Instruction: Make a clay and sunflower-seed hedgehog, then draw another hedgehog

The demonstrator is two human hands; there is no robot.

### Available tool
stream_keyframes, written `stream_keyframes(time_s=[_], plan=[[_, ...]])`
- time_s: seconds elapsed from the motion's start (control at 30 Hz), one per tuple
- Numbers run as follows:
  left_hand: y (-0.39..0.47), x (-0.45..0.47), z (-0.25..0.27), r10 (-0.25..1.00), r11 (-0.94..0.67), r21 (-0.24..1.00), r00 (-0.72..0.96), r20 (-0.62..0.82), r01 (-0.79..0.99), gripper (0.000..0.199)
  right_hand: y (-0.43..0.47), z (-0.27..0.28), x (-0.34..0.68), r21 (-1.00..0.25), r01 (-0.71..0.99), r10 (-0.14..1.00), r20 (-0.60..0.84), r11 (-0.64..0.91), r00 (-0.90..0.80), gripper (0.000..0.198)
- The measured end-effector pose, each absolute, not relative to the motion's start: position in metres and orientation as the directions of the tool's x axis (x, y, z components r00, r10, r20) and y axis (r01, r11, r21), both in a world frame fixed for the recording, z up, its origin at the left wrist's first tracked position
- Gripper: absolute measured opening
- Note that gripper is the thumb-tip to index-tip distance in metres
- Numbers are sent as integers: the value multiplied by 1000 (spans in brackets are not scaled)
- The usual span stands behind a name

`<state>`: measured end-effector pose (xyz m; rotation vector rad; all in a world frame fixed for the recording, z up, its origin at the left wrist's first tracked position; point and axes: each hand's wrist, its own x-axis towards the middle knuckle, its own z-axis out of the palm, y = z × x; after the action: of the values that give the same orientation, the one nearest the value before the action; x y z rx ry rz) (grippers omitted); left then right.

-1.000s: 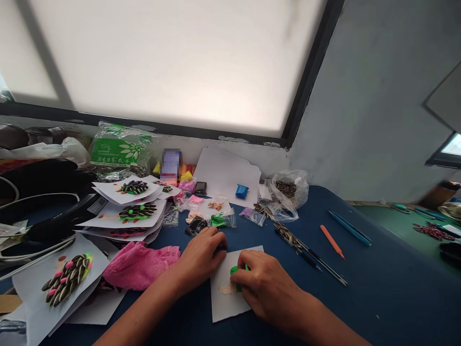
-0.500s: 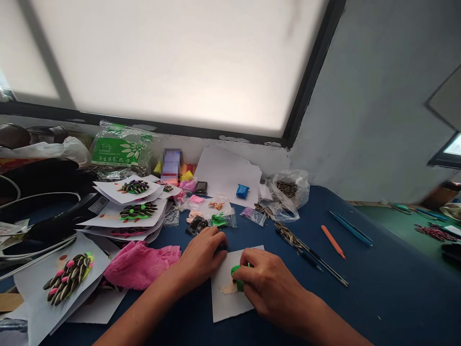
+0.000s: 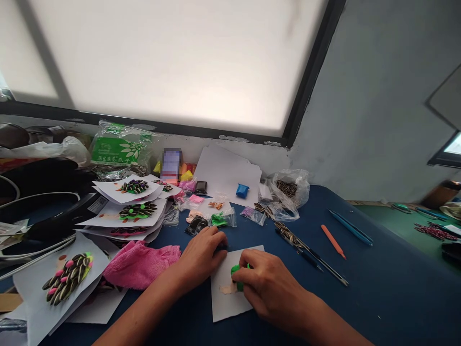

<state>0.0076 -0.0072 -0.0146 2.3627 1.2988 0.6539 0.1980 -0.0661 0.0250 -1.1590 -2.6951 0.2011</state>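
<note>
A small white paper card lies on the blue table, bearing a flat beige clay shape and a mound of green modelling clay. My right hand bends over the card, its thumb and forefinger pinched together against the green clay. Whatever sits between those fingertips is hidden. At the card's upper left edge rests my left hand, fingers curled and thumb near the paper. Something dark shows under its fingers, too hidden to name.
Cards with sunflower-seed hedgehogs and a pink cloth lie left. Clay packets are behind my hands. Sunflower seeds fill a clear bag. Pens, an orange tool and blue tweezers lie right.
</note>
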Motion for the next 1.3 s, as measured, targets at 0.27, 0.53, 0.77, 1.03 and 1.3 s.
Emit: stream_keyframes(time_s=[0.27, 0.53, 0.77, 1.03, 1.3], plan=[[-7, 8, -13, 854, -511, 512, 477, 209, 690, 11, -65, 22, 199, -160, 685, 703, 121, 710, -701, 20], [-8, 8, -13, 857, -507, 509, 473, 207, 696, 11, -65, 29, 200, -167, 721, 740, 155, 672, -654, 19], [-8, 8, -13, 856, -508, 512, 473, 209, 693, 12, -66, 25, 198, -166, 703, 722, 136, 692, -678, 21], [-8, 8, -14, 853, -513, 502, 479, 207, 697, 12, -66, 26, 199, -221, 702, 735, 167, 677, -657, 20], [-7, 4, -4, 830, -554, 432, 435, 349, 712, 22, -56, 22, 202, -204, 796, 815, 264, 569, -515, 19]])
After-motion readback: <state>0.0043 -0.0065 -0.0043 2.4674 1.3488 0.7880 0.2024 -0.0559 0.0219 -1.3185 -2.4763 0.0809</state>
